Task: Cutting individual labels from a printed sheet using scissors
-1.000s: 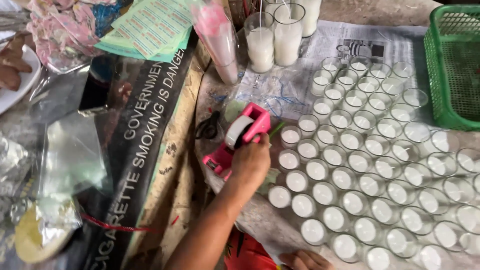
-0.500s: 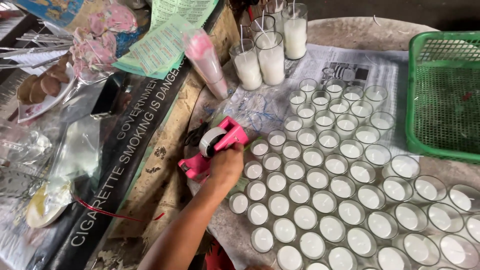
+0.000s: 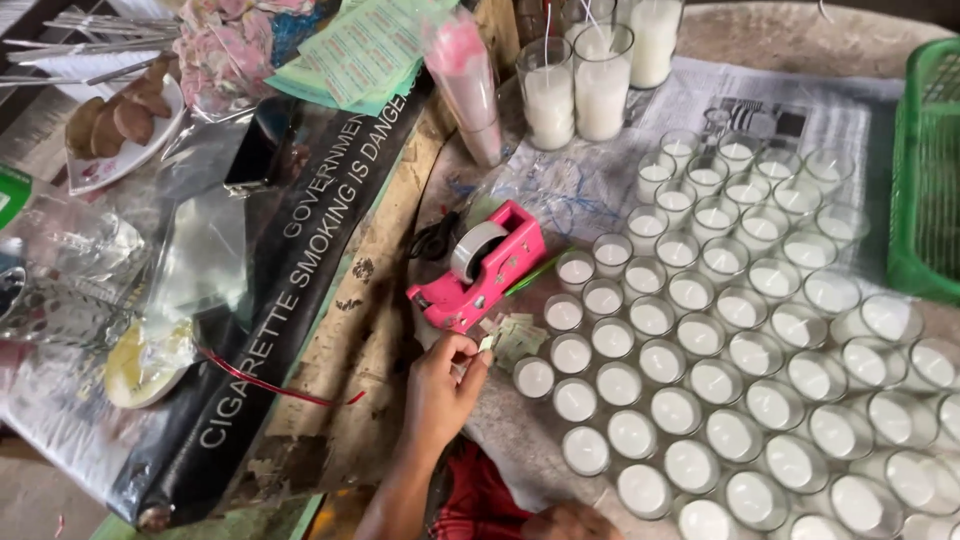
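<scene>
My left hand [image 3: 440, 385] reaches in from the bottom, its fingertips pinched on a small pale slip [image 3: 487, 344]. More of these slips lie in a little pile [image 3: 515, 335] just beyond it. A pink tape dispenser [image 3: 490, 270] with a grey roll lies on the table above the hand, apart from it. To the right stand several rows of small glass cups filled with white wax [image 3: 700, 400]. Only the knuckles of my right hand [image 3: 570, 522] show at the bottom edge, near the closest cups.
Tall wax-filled glasses with wicks [image 3: 600, 85] stand at the back on newspaper [image 3: 760, 100]. A green plastic basket [image 3: 925, 170] sits at the right edge. Black scissors [image 3: 435, 238], a black banner [image 3: 300, 260], a phone [image 3: 258, 155] and a plate of brown pieces [image 3: 120, 150] lie to the left.
My left hand has let go of the pink tape dispenser and drawn back toward me, now pinching a small slip. The dispenser lies on the table. The view has shifted.
</scene>
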